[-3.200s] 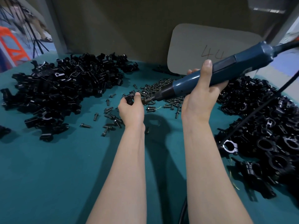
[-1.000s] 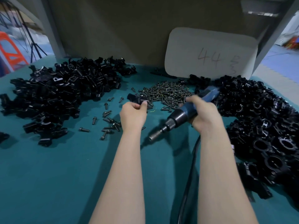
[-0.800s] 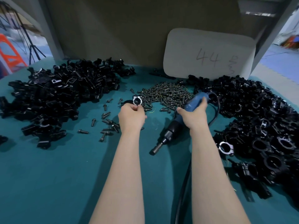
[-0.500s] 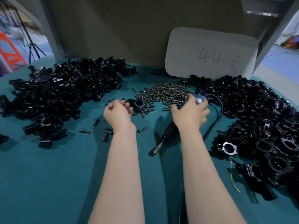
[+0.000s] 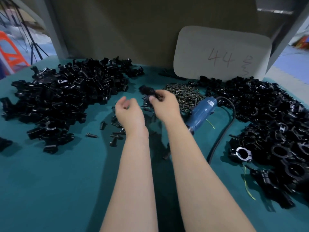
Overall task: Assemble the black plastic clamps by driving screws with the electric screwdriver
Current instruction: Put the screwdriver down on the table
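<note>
The left hand (image 5: 128, 113) hovers loosely curled and empty over the bench (image 5: 50, 181); the right hand (image 5: 165, 106) pinches a blurred black clamp (image 5: 148, 91). The electric screwdriver (image 5: 202, 111), gripped half a second ago, now lies released beside the screws (image 5: 184, 92).

1. Small factory or assembly workshop for sure, nobody's home.
2. Huge heap of identical black plastic parts (image 5: 63, 97) on the left of a teal-covered bench (image 5: 50, 190), and a second heap (image 5: 267, 118) on the right.
3. Pile of loose screws (image 5: 182, 92) with a corded blue power screwdriver (image 5: 200, 113) lying right beside it.
4. Card (image 5: 220, 52) with "44" handwritten on it, propped at the back.
5. Tripod legs (image 5: 33, 46) on open floor behind the bench.
</note>
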